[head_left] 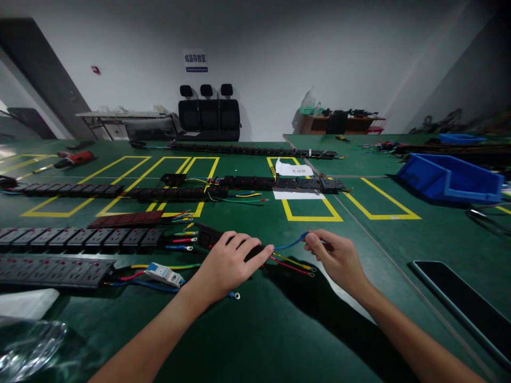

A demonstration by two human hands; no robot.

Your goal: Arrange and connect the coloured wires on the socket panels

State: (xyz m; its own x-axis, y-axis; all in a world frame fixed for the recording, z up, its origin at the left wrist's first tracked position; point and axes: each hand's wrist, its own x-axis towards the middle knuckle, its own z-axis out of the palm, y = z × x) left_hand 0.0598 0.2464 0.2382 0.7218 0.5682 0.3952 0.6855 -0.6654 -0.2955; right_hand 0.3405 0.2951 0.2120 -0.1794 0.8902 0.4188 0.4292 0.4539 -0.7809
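My left hand (233, 260) is closed over the end of a black socket strip (206, 236), which reaches out beyond it to the left. From that end come a blue wire (290, 244), a yellow-green wire (293, 260) and a red wire (290, 265). My right hand (335, 255) pinches the tip of the blue wire between thumb and fingers. The yellow-green and red wires hang loose, each with a ring terminal. Below my left wrist lies another blue wire end with a ring terminal (237, 296). Beside the wrist is a white breaker (164, 274) wired to a grey socket strip (51, 270).
More socket strips (80, 238) lie in rows across the green table. A blue bin (451, 178) stands at the right, with a phone (463, 308) nearer me. A red power tool (75, 158) lies at the far left. Clear plastic (30, 346) sits front left.
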